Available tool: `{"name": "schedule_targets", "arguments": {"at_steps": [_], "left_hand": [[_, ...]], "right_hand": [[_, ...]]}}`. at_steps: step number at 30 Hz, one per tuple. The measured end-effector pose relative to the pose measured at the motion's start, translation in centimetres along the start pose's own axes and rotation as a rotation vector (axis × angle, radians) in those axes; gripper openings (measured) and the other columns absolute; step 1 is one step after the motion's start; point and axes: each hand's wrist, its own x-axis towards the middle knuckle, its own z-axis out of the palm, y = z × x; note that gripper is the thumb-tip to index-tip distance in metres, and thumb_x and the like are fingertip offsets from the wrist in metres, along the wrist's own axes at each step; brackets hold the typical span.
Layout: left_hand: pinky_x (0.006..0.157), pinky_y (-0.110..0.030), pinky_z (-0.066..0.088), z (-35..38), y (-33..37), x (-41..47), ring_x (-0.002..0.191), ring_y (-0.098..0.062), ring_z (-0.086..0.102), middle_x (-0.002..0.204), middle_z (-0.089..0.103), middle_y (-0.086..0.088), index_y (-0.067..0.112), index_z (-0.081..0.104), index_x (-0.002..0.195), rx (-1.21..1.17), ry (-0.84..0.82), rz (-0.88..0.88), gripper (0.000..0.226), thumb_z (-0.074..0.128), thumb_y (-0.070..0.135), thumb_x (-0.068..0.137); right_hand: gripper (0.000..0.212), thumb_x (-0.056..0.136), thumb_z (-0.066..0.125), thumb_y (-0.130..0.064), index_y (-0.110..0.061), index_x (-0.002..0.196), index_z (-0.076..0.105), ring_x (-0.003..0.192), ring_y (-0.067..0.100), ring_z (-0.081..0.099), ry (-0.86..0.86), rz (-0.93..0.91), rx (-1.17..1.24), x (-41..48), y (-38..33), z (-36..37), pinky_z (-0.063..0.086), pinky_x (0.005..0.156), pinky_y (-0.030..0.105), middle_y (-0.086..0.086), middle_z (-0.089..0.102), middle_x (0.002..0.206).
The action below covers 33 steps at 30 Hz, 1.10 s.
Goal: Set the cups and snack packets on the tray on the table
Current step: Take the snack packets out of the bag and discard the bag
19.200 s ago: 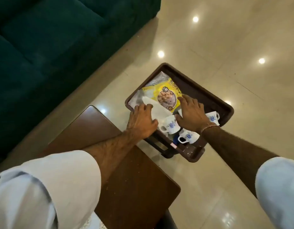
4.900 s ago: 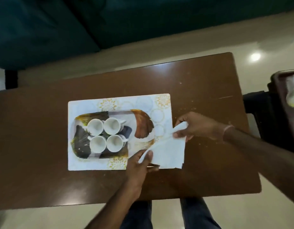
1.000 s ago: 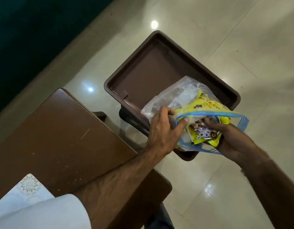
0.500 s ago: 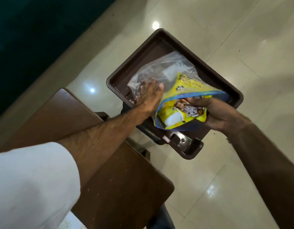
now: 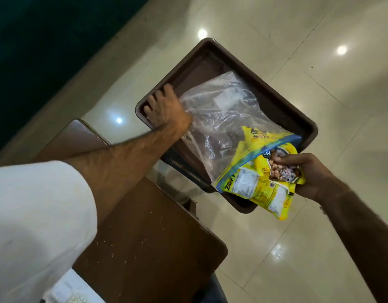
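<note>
The left hand [image 5: 164, 108] presses flat, fingers spread, on a clear plastic bag [image 5: 219, 119] in a brown bin [image 5: 276, 95], seemingly to pin it. The right hand [image 5: 306, 176] grips yellow snack packets [image 5: 260, 186] at the bag's mouth, beside the table [image 5: 149, 237].

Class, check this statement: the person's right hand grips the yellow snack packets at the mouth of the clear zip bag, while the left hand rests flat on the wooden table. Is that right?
Not quite. The head view shows the left hand pressing on the clear zip bag inside the brown tray, not on the wooden table. The right hand does grip the yellow snack packets at the bag's mouth.
</note>
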Motion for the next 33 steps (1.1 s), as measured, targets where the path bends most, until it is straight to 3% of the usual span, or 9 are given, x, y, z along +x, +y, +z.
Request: {"name": "schedule_targets", "arguments": {"at_steps": [4,8,13,16,19,25,27,30,33], "left_hand": [[0.096,-0.042,0.045,-0.8,-0.8,1.0,0.107,-0.032,0.061,0.111,0.068,-0.013,0.011,0.061,0.118,-0.031,-0.123,-0.024,0.047,0.077,0.023,0.076],[0.050,-0.020,0.052,-3.0,-2.7,0.6,0.071,-0.015,0.064,0.080,0.063,0.004,0.016,0.065,0.090,-0.561,0.008,-0.080,0.009,0.068,0.018,0.081],[0.071,-0.038,0.057,-7.3,-6.6,0.2,0.082,-0.027,0.069,0.087,0.066,-0.008,0.011,0.056,0.083,-1.338,-0.102,-0.376,0.019,0.061,-0.005,0.074],[0.084,-0.040,0.060,-9.6,-9.0,-0.8,0.088,-0.023,0.070,0.105,0.067,-0.014,-0.001,0.057,0.112,-1.557,-0.152,-0.368,0.045,0.056,-0.013,0.068],[0.086,-0.035,0.058,-11.5,-10.7,-1.6,0.073,-0.017,0.063,0.083,0.063,-0.006,0.004,0.057,0.100,-1.640,-0.194,-0.324,0.037,0.044,-0.013,0.071],[0.110,-0.043,0.044,-13.6,-13.4,-2.7,0.125,-0.031,0.049,0.136,0.048,-0.017,0.008,0.052,0.124,-1.800,-0.360,-0.290,0.069,0.052,-0.006,0.057],[0.117,-0.037,0.031,-13.9,-13.7,-3.5,0.097,-0.023,0.045,0.124,0.052,-0.013,0.009,0.060,0.114,-1.763,-0.474,-0.260,0.064,0.060,-0.002,0.051],[0.081,-0.030,0.025,-13.9,-12.6,-4.5,0.075,-0.011,0.031,0.086,0.067,0.001,0.013,0.075,0.081,-1.687,-0.638,-0.162,0.042,0.076,0.005,0.039],[0.078,-0.032,0.003,-13.7,-11.5,-4.8,0.072,-0.012,0.021,0.076,0.060,-0.002,0.008,0.061,0.079,-1.698,-0.710,-0.150,0.051,0.082,0.006,0.033]], "right_hand": [[0.053,0.037,0.091,-0.017,-0.001,0.086,0.079,0.071,0.032,0.076,-0.077,0.087,-0.012,-0.8,0.0,-1.2,0.061,0.064,0.040,0.017,0.077,0.083],[0.066,0.026,0.093,-0.014,-0.001,0.089,0.079,0.073,0.035,0.076,-0.083,0.103,-0.013,-1.4,-0.6,-2.5,0.061,0.064,0.043,0.019,0.077,0.086],[0.029,0.072,0.067,-0.014,-0.008,0.096,0.080,0.086,0.028,0.076,0.007,-0.012,0.071,0.3,-1.1,-2.1,0.061,0.072,0.041,0.011,0.078,0.097],[0.030,0.082,0.059,-0.010,-0.012,0.108,0.076,0.096,0.025,0.074,0.041,-0.169,0.136,2.6,-1.5,0.4,0.060,0.079,0.040,0.007,0.076,0.110],[0.036,0.084,0.061,-0.009,-0.007,0.120,0.069,0.103,0.029,0.072,0.050,-0.221,0.137,5.3,-2.0,3.7,0.060,0.080,0.041,0.013,0.072,0.119],[0.046,0.080,0.073,-0.002,0.004,0.125,0.063,0.113,0.040,0.065,0.367,-0.193,-0.075,8.4,-2.1,7.1,0.050,0.099,0.056,0.023,0.066,0.125],[0.060,0.073,0.082,-0.016,-0.002,0.127,0.060,0.117,0.038,0.062,0.576,-0.272,-0.323,7.7,-2.5,7.7,0.049,0.102,0.054,0.019,0.064,0.128],[0.072,0.067,0.075,-0.064,-0.030,0.126,0.050,0.122,0.027,0.056,0.919,-0.610,-0.727,6.0,-4.1,9.3,0.045,0.104,0.049,0.003,0.059,0.128],[0.066,0.067,0.070,-0.076,-0.033,0.117,0.060,0.109,0.018,0.068,0.147,-0.524,-0.507,4.3,-6.5,13.3,0.055,0.094,0.044,0.001,0.070,0.119]]}}
